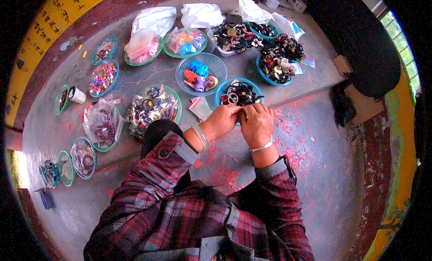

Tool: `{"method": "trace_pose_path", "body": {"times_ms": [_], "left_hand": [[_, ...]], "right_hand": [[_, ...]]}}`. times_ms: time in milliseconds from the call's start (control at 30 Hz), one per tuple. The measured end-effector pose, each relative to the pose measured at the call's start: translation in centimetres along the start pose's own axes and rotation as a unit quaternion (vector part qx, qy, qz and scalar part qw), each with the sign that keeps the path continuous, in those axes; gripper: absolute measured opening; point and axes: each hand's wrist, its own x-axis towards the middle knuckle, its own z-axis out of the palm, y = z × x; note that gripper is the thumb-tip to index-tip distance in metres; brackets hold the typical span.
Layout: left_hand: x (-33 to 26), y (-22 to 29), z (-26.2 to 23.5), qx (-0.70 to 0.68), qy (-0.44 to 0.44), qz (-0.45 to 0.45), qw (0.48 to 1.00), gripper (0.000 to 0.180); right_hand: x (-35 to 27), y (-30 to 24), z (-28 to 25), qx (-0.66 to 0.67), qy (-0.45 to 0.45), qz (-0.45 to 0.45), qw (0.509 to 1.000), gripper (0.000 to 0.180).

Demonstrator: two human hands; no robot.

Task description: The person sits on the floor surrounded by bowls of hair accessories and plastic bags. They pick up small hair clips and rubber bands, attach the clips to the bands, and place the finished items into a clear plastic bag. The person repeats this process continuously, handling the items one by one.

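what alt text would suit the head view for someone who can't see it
A person's left hand and right hand meet at the near side of a blue bowl of dark bands; anything pinched is too small to tell. Around stand bowls of small colourful items, with white bags behind and red scraps on the floor.

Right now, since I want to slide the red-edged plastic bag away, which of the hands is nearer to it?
Left. The left hand is just right of the red-edged plastic bag, slightly lower in the view; the right hand is farther right, beyond the left hand.
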Motion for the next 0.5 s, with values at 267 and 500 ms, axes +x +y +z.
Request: {"method": "trace_pose_path", "body": {"times_ms": [267, 500], "left_hand": [[-0.03, -0.31, 0.25, 0.003, 0.010, 0.011, 1.000, 0.015], [-0.08, -0.39, 0.06, 0.028, -0.017, -0.014, 0.999, 0.021]], "right_hand": [[-0.06, 0.20, 0.08, 0.010, 0.002, 0.015, 1.000, 0.009], [-0.01, 0.23, -0.23, 0.018, -0.021, 0.012, 1.000, 0.009]]}}
